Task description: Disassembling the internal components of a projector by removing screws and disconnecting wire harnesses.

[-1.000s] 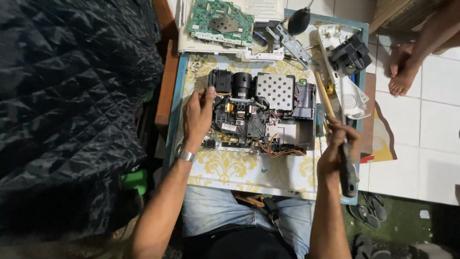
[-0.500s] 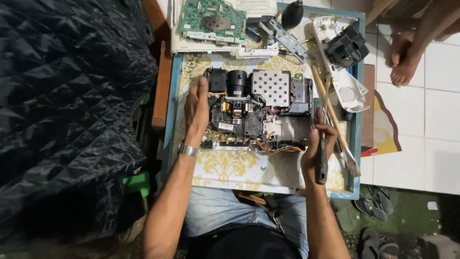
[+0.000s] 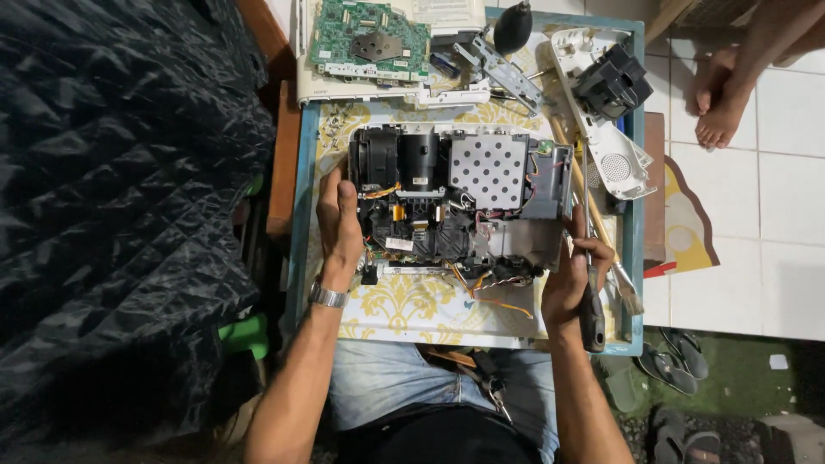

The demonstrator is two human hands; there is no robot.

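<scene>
The right hand (image 3: 574,277) had slid its gripped screwdriver (image 3: 591,302) to the fragile opened projector (image 3: 460,199), which the flat left hand (image 3: 339,219) steadied by its rigid frame.

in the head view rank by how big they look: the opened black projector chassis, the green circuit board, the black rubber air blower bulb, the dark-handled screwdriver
1. opened black projector chassis
2. green circuit board
3. dark-handled screwdriver, in the right hand
4. black rubber air blower bulb
The last two look close in size; the hand hides part of the screwdriver.

Under your hands, the projector chassis (image 3: 460,198) shows matt black plastic and a dull perforated metal plate (image 3: 488,168); your screwdriver (image 3: 591,311) handle looks glossy black.
</scene>
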